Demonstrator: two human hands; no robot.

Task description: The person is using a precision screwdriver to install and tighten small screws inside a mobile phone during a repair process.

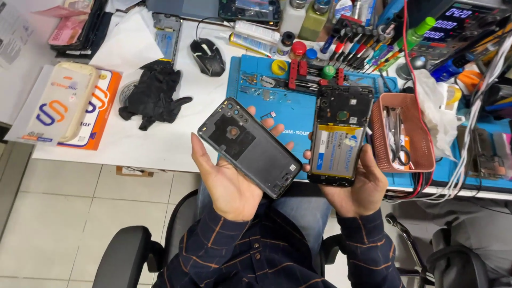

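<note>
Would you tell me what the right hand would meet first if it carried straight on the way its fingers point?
Probably the red clamp holder on the blue mat; the right hand holds the opened phone pointing there, though depth is unclear.

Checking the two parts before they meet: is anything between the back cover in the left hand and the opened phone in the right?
Nothing visible. The back cover in the left hand and the opened phone in the right hand sit side by side, only a narrow open gap between them.

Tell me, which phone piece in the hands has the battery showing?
The opened phone in the right hand: it shows a blue and yellow battery. The back cover in the left hand is just a dark shell.
</note>
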